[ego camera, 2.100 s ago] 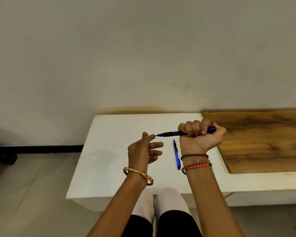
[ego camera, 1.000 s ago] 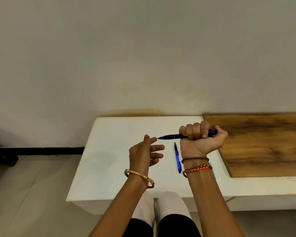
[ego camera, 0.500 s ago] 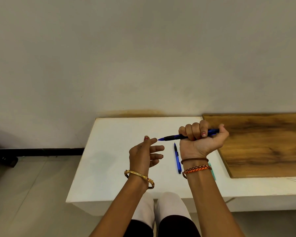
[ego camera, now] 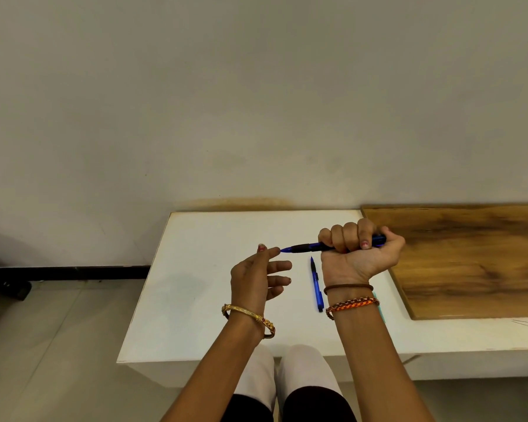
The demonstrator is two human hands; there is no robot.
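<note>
Blue pen [ego camera: 313, 247] clenched in right hand [ego camera: 358, 254]
Black grip, blue tip touching the relaxed left hand [ego camera: 258, 277] fingertip.

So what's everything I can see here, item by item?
Wall: one, off-white, behind the table.
Table: one, white, against the wall.
Wooden board: one, brown, on the table's right part.
Skirting: one, black, at the wall's foot, left.
Held pen: one, blue with black grip, gripped level above the table.
Lying pen: one, blue, flat on the table.
Bangle: one, gold, left wrist.
Wrist bands: two, brown and orange, right wrist.
Left hand: one, fingers relaxed, forefinger by the pen tip.
Right hand: one, curled round the held pen.
</note>
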